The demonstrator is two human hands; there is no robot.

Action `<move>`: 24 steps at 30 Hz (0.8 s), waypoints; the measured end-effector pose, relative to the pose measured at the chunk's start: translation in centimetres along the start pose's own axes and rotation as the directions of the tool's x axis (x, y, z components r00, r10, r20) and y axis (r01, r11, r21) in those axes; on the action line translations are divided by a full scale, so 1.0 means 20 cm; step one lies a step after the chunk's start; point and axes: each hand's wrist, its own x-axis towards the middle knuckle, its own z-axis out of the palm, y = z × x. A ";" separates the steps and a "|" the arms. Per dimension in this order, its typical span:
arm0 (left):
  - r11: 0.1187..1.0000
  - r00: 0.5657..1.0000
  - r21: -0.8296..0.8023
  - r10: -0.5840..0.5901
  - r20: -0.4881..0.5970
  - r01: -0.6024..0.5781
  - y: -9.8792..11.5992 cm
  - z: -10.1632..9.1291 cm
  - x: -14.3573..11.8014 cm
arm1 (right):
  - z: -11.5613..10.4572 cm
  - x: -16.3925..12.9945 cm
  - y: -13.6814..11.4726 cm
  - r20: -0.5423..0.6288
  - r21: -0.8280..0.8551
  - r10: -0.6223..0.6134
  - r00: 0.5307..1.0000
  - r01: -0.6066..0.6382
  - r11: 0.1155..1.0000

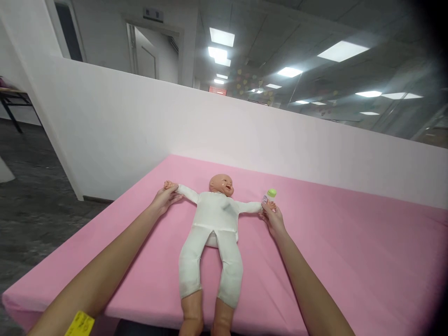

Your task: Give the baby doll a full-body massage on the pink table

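A baby doll [215,212] with a white cloth body lies on its back on a pink-covered table [280,261]. Its arms are stretched out to both sides, its head is turned to the right, and its bare feet point towards me. My left hand [166,198] grips the doll's arm at the wrist on the left. On the other side, my right hand [273,218] holds the doll's other wrist between thumb and fingers. Just behind that wrist stands a small bottle with a light green cap [272,192], its lower part partly hidden by the doll's hand.
A low white partition [245,130] runs along the table's back edge. Dark floor [31,196] lies to the left, with a desk [16,100] farther off. A yellow label [80,323] is near my left forearm. Beyond the partition are a doorway and ceiling lights.
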 end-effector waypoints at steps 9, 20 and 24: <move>0.999 0.999 0.039 0.031 -0.015 -0.030 0.02 0.00 -0.02 | -0.03 0.02 0.00 -0.027 -0.019 0.002 1.000 -0.003 1.000; 0.993 0.998 0.100 0.065 -0.020 -0.062 0.02 -0.01 -0.02 | 0.00 0.04 0.03 -0.041 -0.071 -0.107 0.993 0.103 0.992; 0.980 0.989 0.163 0.127 -0.078 -0.113 0.03 -0.02 -0.03 | -0.02 0.04 0.03 -0.114 -0.218 -0.150 0.982 0.122 0.968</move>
